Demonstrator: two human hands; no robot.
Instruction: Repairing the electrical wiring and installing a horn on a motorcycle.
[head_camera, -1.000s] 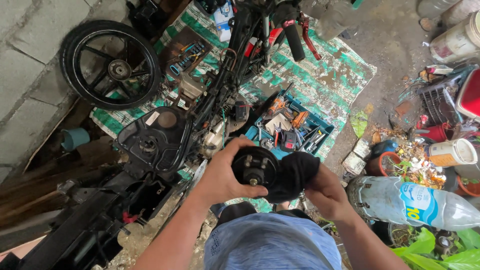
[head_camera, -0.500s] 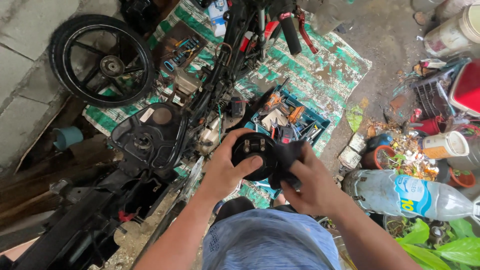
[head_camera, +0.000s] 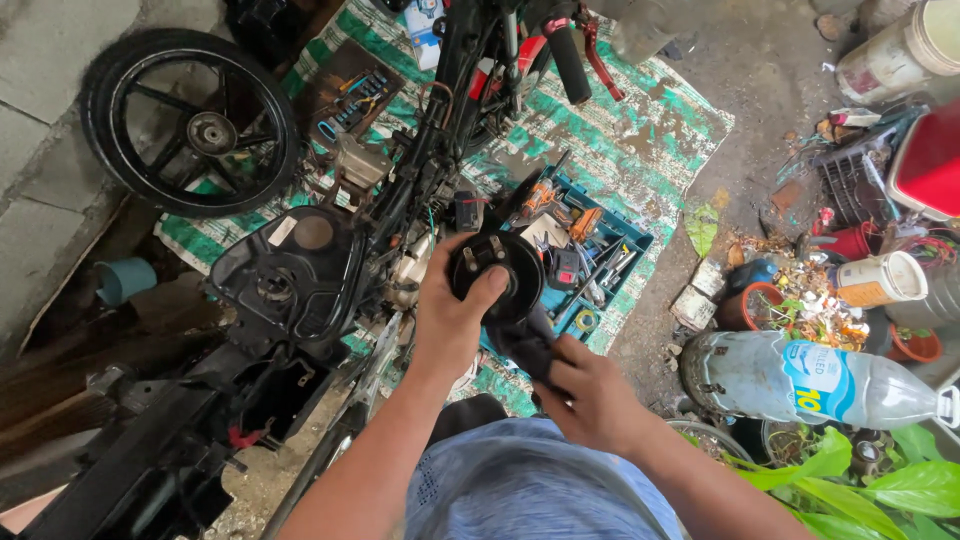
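— Hands first: how do they stand?
— Left hand (head_camera: 452, 318) is closed round a round black part (head_camera: 496, 276), held up over the stripped motorcycle (head_camera: 300, 300); right hand (head_camera: 590, 392) pinches a dark rag (head_camera: 524, 340) under it.
— Progress?
— Likely mid-wipe; part is off the bike, blue toolbox (head_camera: 590, 255) lies open.

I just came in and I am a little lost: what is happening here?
A person holds a round black part in the left hand, while the right hand grips a dark cloth under it. Below lie a stripped motorcycle frame, a loose wheel and an open blue toolbox on a green mat.
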